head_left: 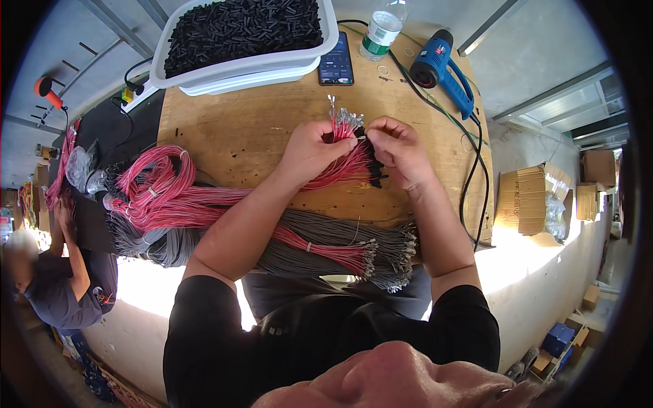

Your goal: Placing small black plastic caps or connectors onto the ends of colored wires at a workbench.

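At the far edge of the wooden table (272,129), a white tray (309,58) is sitting heaped with short black tubes (245,27). Over the table's middle, the left hand (309,149) is clasping a bundle of red wires (340,163), while the right hand (398,146) is pinching one wire's tip, both forearms reaching up from the lower edge.

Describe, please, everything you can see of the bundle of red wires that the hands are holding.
The bundle of thin red insulated wires lies fanned across the wooden table, its silvery metal terminals pointing up and away. The left hand grips it near the terminals; the right hand pinches one wire's end. Short black sleeves cover several wires beside the right hand.
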Available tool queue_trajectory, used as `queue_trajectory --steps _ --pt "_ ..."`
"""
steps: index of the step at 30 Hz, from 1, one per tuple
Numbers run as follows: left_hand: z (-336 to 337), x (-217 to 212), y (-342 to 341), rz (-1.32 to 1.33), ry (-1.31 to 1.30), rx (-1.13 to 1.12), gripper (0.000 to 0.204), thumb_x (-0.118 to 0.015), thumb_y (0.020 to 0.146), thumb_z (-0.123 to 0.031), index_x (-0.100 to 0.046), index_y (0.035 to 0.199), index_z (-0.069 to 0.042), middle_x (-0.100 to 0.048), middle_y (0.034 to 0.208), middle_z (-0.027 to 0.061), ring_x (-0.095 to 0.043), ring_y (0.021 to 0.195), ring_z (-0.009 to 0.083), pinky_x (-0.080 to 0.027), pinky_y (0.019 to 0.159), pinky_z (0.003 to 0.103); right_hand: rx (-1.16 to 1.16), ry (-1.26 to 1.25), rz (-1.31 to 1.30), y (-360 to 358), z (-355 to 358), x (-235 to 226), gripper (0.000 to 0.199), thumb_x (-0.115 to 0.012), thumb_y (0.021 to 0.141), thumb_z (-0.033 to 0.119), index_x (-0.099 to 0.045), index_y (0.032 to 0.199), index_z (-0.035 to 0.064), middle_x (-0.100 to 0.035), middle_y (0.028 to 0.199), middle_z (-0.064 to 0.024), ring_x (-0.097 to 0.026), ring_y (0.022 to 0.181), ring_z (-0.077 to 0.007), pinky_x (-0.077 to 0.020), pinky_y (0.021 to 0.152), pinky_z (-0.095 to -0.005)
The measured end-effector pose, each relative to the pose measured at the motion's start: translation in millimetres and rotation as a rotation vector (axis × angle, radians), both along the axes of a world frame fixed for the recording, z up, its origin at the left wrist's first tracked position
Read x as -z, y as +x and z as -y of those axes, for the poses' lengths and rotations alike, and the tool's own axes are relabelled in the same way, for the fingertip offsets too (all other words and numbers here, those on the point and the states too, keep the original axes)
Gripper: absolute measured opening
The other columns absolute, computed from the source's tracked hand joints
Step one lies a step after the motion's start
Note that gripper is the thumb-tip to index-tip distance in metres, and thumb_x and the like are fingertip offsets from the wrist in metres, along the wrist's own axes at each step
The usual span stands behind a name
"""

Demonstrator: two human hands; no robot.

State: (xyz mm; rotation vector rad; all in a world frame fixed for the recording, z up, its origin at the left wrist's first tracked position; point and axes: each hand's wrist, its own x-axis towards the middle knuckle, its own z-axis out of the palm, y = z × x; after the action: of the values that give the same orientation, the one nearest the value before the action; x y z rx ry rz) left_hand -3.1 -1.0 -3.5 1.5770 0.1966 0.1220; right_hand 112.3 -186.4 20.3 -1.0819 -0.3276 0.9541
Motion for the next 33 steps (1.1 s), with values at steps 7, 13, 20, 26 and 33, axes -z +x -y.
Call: queue_trajectory --steps 7,13,20,26,33 --pt "2 -2 2 0.010 -0.174 0.015 0.007 -0.068 0.092 -0.005 -0.067 0.094 0.002 -0.064 0.082 0.0024 -0.058 0.075 0.0084 -0.048 0.071 0.024 0.264 0.253 -0.396 35 9 23 0.017 -0.046 0.093 -0.006 -0.055 0.107 -0.0009 -0.058 0.093 -0.0118 -0.048 0.070 -0.0140 -0.0379 0.055 -0.0229" --pt "0 -1 2 -0.005 -0.134 0.031 0.008 -0.068 0.092 -0.005 -0.067 0.095 0.002 -0.064 0.081 0.0027 -0.058 0.074 0.0087 -0.048 0.071 0.024 0.260 0.307 -0.433 39 9 29 0.012 -0.048 0.102 0.003 -0.055 0.111 0.0006 -0.061 0.093 -0.0111 -0.045 0.063 -0.0097 -0.0344 0.050 -0.0187" --pt "1 -9 -1 -0.036 -0.352 0.001 0.011 -0.070 0.090 -0.007 -0.068 0.097 0.003 -0.066 0.083 0.0047 -0.061 0.076 0.0110 -0.049 0.072 0.025 0.154 0.147 -0.121 18 5 16 0.013 -0.059 0.100 0.011 -0.064 0.106 0.0008 -0.063 0.082 -0.0032 -0.041 0.057 -0.0053 -0.0305 0.048 -0.0175" --pt "-3 -8 -1 -0.049 -0.434 0.005 0.013 -0.071 0.089 -0.009 -0.069 0.096 0.002 -0.068 0.085 0.0059 -0.063 0.076 0.0124 -0.050 0.074 0.026 0.118 -0.003 0.144 -5 -4 6 0.013 -0.065 0.095 0.004 -0.069 0.106 -0.0002 -0.066 0.084 -0.0020 -0.044 0.060 -0.0037 -0.0311 0.052 -0.0187" --pt "1 -10 0 -0.037 -0.455 -0.021 0.010 -0.070 0.089 -0.007 -0.068 0.090 0.003 -0.065 0.077 0.0044 -0.059 0.068 0.0106 -0.047 0.065 0.025 0.134 -0.027 0.223 -8 -6 5 0.014 -0.068 0.091 0.001 -0.070 0.105 -0.0003 -0.070 0.085 -0.0033 -0.044 0.060 -0.0033 -0.0332 0.054 -0.0197"
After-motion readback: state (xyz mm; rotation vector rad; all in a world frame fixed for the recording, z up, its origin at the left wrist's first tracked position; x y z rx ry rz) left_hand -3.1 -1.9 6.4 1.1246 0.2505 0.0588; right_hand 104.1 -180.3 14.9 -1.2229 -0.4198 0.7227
